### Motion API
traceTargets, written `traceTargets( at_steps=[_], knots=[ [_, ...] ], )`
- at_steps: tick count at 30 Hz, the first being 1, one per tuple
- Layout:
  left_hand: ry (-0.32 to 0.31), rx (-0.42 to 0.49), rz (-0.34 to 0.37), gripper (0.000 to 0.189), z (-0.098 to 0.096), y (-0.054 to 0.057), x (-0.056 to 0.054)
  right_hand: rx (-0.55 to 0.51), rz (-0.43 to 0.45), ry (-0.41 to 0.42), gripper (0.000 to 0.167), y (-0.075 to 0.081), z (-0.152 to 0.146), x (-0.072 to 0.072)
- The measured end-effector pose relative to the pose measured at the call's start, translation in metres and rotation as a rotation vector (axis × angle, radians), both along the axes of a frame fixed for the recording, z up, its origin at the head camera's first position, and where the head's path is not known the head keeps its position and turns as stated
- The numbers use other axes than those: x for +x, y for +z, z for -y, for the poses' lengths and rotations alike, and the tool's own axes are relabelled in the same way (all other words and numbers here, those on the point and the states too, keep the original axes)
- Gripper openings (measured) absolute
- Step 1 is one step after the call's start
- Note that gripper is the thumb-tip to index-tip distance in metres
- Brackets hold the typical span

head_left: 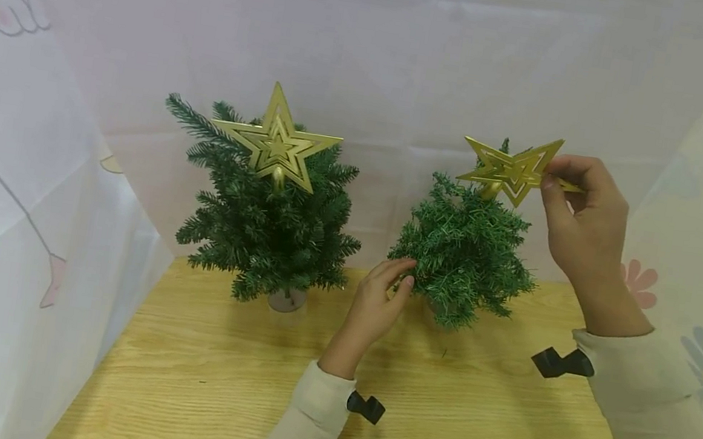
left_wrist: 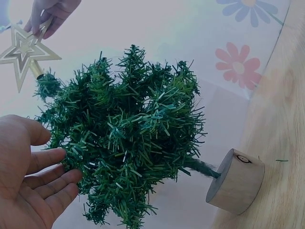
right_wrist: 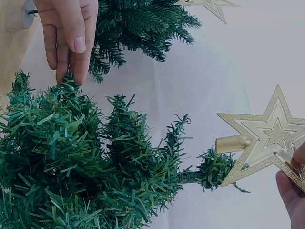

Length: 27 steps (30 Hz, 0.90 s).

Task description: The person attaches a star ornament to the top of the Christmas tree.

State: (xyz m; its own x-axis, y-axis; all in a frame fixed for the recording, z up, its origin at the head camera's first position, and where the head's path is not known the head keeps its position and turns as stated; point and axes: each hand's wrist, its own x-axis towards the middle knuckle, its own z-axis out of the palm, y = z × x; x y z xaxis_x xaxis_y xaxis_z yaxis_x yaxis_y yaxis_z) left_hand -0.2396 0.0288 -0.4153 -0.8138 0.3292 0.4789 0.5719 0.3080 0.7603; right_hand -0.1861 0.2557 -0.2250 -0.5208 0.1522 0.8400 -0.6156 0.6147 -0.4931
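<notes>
My right hand (head_left: 591, 208) pinches one point of a gold star tree topper (head_left: 512, 171) between thumb and fingers. The star is tilted at the top of the right-hand small artificial Christmas tree (head_left: 465, 247). In the right wrist view the topper's short tube (right_wrist: 232, 143) lies beside the tree's tip (right_wrist: 213, 168), and the star overlaps that tip. My left hand (head_left: 378, 300) is at the left side of this tree, fingers loosely extended, fingertips right at the outer branches. The tree stands on a round wooden base (left_wrist: 236, 182).
A second, darker small Christmas tree (head_left: 269, 230) stands to the left with a gold star (head_left: 277, 143) at its top and a round base (head_left: 286, 300). Both trees are on a wood-grain table (head_left: 202, 371). A pale printed curtain (head_left: 402, 54) hangs behind and at the sides.
</notes>
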Motion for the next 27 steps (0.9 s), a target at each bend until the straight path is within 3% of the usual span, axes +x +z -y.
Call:
traceTargets(
  at_steps=[16, 27],
  knots=[
    [-0.002, 0.0, 0.004, 0.037, -0.001, -0.001, -0.001, -0.063, -0.053, 0.005, 0.016, 0.012, 0.009, 0.002],
    [-0.005, -0.003, 0.01, 0.038, -0.001, 0.0, -0.001, -0.019, -0.142, 0.021, 0.015, 0.011, -0.011, -0.023]
  ],
)
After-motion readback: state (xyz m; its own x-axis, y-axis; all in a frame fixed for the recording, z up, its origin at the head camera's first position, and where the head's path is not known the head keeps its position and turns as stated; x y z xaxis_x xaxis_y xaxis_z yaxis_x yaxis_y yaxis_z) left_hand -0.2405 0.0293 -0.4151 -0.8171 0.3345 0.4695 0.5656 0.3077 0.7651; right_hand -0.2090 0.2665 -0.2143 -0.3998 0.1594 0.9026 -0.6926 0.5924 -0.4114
